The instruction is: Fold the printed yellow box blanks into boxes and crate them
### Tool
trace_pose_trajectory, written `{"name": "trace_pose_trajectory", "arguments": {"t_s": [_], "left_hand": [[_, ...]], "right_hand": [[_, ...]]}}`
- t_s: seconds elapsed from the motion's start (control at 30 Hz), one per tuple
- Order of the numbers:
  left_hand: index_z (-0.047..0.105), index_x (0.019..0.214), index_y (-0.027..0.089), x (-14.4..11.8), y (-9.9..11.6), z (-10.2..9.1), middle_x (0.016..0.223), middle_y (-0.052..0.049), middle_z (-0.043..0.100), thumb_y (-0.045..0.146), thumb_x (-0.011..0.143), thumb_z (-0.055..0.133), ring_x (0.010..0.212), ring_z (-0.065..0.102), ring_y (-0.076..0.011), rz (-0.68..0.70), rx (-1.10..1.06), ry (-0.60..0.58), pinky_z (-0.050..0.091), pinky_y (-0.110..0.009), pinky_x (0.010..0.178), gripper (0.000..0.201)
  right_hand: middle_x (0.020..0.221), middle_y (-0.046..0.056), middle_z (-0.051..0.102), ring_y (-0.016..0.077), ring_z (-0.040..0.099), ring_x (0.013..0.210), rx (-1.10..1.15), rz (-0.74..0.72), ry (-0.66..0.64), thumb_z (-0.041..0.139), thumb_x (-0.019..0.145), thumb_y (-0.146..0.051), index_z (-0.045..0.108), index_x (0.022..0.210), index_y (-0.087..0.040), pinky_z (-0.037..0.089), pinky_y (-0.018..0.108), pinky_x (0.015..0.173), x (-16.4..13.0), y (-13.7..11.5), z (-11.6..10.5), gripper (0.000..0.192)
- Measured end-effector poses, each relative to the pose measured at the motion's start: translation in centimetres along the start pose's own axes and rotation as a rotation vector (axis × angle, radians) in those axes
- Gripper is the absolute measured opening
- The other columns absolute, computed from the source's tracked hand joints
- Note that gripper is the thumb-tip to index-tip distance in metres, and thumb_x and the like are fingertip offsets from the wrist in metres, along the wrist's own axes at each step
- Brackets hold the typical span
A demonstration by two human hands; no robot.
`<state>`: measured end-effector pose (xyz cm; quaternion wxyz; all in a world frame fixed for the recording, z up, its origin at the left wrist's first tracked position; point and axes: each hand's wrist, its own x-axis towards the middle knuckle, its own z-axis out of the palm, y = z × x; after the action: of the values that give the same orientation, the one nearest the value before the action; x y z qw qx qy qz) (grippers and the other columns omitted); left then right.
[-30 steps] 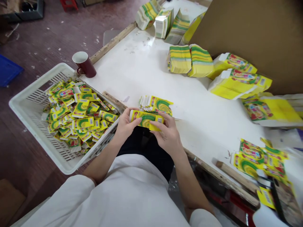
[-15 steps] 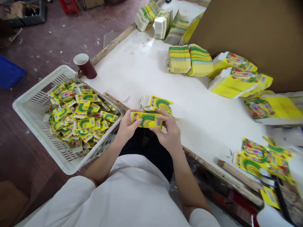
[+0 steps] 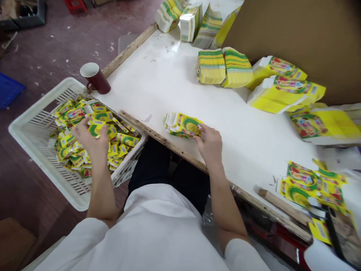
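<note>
My left hand (image 3: 94, 141) is over the white plastic basket (image 3: 31, 139), its fingers spread and nothing held between them. Beneath it lies a heap of small yellow-green folded boxes (image 3: 126, 139). On the white table, close to its front edge, rests a fanned pile of flat yellow-green cartons (image 3: 183, 124). My right hand (image 3: 210, 145) is at the right end of this pile, thumb and fingers closing on the end of a carton; how many cartons are pinched is hard to see.
A maroon mug (image 3: 97, 79) stands on the table corner beside the basket. Stacks of flat cartons (image 3: 211, 67) line the back, by a brown cardboard panel (image 3: 296, 37). Loose cartons (image 3: 301, 184) and a wooden strip (image 3: 284, 209) lie at right.
The box both hands held is no longer in them. My left hand has moved left over the basket and opened; my right hand has shifted to the end of the carton pile.
</note>
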<state>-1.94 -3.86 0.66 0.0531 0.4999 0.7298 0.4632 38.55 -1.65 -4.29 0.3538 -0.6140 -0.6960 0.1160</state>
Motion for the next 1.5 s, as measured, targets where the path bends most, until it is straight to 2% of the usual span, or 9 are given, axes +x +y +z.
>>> {"name": "trace_pose_trajectory", "arguments": {"t_s": [0.13, 0.4, 0.57, 0.7, 0.97, 1.13, 1.27, 1.4, 1.5], "left_hand": [[0.063, 0.12, 0.018, -3.6, 4.7, 3.8, 0.124, -0.011, 0.057, 0.037, 0.082, 0.075, 0.118, 0.055, -0.0255, -0.016, -0.226, -0.041, 0.048, -0.037, 0.094, 0.044], [0.055, 0.121, 0.023, -10.9, 13.5, 9.8, 0.118, -0.012, 0.063, 0.075, 0.07, 0.074, 0.11, 0.064, -0.0258, -0.326, -1.19, -0.662, 0.056, -0.035, 0.083, 0.075], [0.047, 0.085, 0.022, -10.4, 16.4, 9.9, 0.073, -0.004, 0.046, 0.092, 0.078, 0.04, 0.075, 0.058, -0.0189, -0.541, -1.237, -0.469, 0.055, -0.035, 0.07, 0.071], [0.051, 0.083, 0.023, -9.4, 16.2, 9.8, 0.071, -0.006, 0.048, 0.105, 0.066, 0.023, 0.079, 0.06, -0.0231, -0.536, -1.151, -0.432, 0.054, -0.037, 0.065, 0.089], [0.07, 0.095, 0.021, -10.8, 12.4, 9.8, 0.093, -0.003, 0.071, 0.053, 0.082, 0.076, 0.09, 0.067, -0.0185, -0.368, -1.059, -0.519, 0.054, -0.033, 0.087, 0.035], [0.061, 0.136, 0.023, -6.8, 11.4, 6.5, 0.141, -0.014, 0.06, 0.075, 0.081, 0.064, 0.135, 0.055, -0.031, -0.011, -0.921, -0.767, 0.041, -0.045, 0.114, 0.076], [0.046, 0.147, 0.02, -6.3, 12.2, 5.5, 0.148, -0.019, 0.052, 0.055, 0.055, 0.093, 0.139, 0.049, -0.0386, 0.333, -0.516, -0.974, 0.038, -0.052, 0.116, 0.109], [0.045, 0.139, 0.021, -8.5, 12.9, 6.5, 0.128, -0.014, 0.063, 0.03, 0.075, 0.078, 0.116, 0.064, -0.0307, 0.377, -0.334, -0.953, 0.051, -0.044, 0.1, 0.073], [0.036, 0.145, 0.023, -9.6, 13.1, 7.1, 0.135, -0.015, 0.058, 0.027, 0.076, 0.076, 0.121, 0.062, -0.0309, 0.509, -0.365, -0.898, 0.052, -0.042, 0.099, 0.08]], "right_hand": [[0.105, 0.012, 0.065, 0.031, 0.056, 0.1, -0.025, -0.027, 0.038, 0.067, 0.085, -0.03, 0.059, 0.127, -0.017, 0.042, 0.055, 0.1, 0.3, -1.1, -0.8, 0.045], [0.099, 0.004, 0.057, 0.019, 0.06, 0.088, 0.433, -0.058, -0.08, 0.074, 0.083, -0.025, 0.05, 0.128, -0.022, 0.055, 0.036, 0.083, -3.0, -9.7, -2.2, 0.05], [0.11, 0.008, 0.06, 0.0183, 0.063, 0.096, 0.9, 0.09, -0.228, 0.071, 0.088, -0.035, 0.051, 0.127, -0.023, 0.058, 0.032, 0.083, -5.4, -12.6, 0.0, 0.046], [0.108, 0.008, 0.065, 0.0191, 0.064, 0.091, 0.866, 0.146, -0.25, 0.077, 0.083, -0.04, 0.058, 0.124, -0.022, 0.058, 0.034, 0.081, -4.9, -11.9, 0.9, 0.049], [0.075, 0.0, 0.068, 0.0154, 0.063, 0.065, 0.709, 0.097, 0.026, 0.072, 0.087, -0.026, 0.069, 0.086, -0.022, 0.052, 0.029, 0.058, -3.2, -9.7, -1.5, 0.005], [0.088, -0.001, 0.075, 0.0202, 0.067, 0.086, 0.147, -0.252, 0.181, 0.067, 0.09, -0.011, 0.074, 0.099, -0.031, 0.052, 0.044, 0.088, -3.2, -8.2, -3.7, 0.024], [0.108, -0.004, 0.074, 0.025, 0.063, 0.118, -0.008, -0.456, 0.129, 0.065, 0.091, -0.012, 0.07, 0.112, -0.042, 0.024, 0.059, 0.122, -3.7, -8.8, -4.3, 0.038], [0.165, 0.009, 0.03, 0.0374, 0.025, 0.155, 0.238, -0.204, 0.165, 0.066, 0.092, -0.043, 0.034, 0.157, -0.035, 0.022, 0.067, 0.122, -4.2, -9.6, -3.7, 0.073], [0.166, 0.015, 0.027, 0.0332, 0.031, 0.153, 0.658, 0.077, -0.022, 0.056, 0.098, -0.05, 0.025, 0.16, -0.026, 0.037, 0.06, 0.119, -4.5, -9.1, -2.1, 0.073]]}}
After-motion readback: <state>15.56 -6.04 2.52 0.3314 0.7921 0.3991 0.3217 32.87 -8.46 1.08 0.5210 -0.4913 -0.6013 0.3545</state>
